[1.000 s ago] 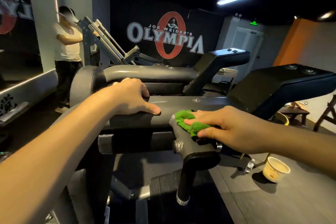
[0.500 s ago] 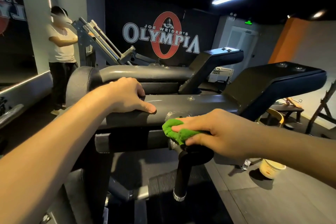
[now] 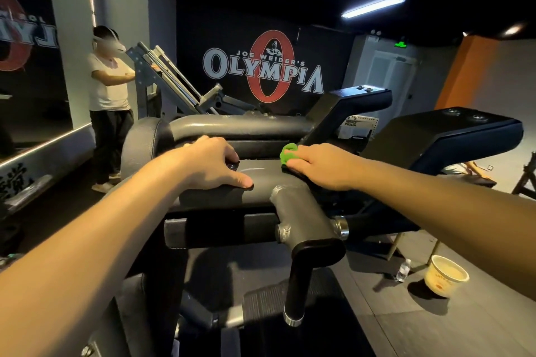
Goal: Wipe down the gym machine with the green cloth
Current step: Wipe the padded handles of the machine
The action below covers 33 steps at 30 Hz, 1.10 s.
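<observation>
Wall logo readable, smaller marks not

On the black wall (image 3: 220, 32), well beyond the left hand (image 3: 214, 164) and right hand (image 3: 322, 166), white letters over a red O read "JOE WEIDER'S OLYMPIA". Far left of the left hand, a mirror (image 3: 26, 52) shows part of it reversed. The label (image 3: 358, 124) on the gym machine (image 3: 304, 220) just beyond the right hand is too small to read.

Item: the green cloth (image 3: 288, 153) was bright and plain; the gym machine (image 3: 301, 211) had a dark grey frame with black pads (image 3: 452, 130). The wall logo (image 3: 269, 66) showed white lettering over a red oval on black, near an orange wall (image 3: 461, 75). The cup (image 3: 445, 275) was cream with an orange mark.
</observation>
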Available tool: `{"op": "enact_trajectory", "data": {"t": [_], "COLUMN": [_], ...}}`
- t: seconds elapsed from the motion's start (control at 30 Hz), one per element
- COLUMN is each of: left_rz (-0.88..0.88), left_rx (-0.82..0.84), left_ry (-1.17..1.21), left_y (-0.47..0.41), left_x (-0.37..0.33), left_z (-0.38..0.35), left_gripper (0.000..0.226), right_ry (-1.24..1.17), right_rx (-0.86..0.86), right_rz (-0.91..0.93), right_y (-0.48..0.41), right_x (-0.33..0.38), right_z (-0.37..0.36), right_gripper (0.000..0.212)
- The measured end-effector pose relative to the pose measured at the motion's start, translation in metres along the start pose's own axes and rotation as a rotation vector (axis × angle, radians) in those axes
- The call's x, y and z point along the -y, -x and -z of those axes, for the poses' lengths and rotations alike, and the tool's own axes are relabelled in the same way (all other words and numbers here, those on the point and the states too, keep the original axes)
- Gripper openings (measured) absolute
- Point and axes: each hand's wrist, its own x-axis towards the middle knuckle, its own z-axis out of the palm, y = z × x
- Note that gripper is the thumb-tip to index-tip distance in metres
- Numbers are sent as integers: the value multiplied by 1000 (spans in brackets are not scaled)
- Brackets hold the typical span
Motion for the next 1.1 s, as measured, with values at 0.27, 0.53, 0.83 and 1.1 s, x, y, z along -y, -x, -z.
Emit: {"op": "enact_trajectory", "data": {"t": [0.27,0.53,0.83,1.1], "left_rz": [155,135,124,135], "left_rx": [9,-3,10,7], "left_ry": [75,90,113,98], "left_y": [-3,1,2,4], "left_x": [12,11,8,4], "left_z": [-7,-6,-3,-1], "left_gripper": [137,134,134,122], "right_ry": [-77,-148,-175,-278], "right_rx": [-110,-102,-84,70], "right_rz": [77,161,23,63], "right_y": [-2,-37,-24,-78], "right_x": [-21,16,-23,8], "right_z": [-8,-12,0,-6], "right_gripper": [38,42,33,47]}}
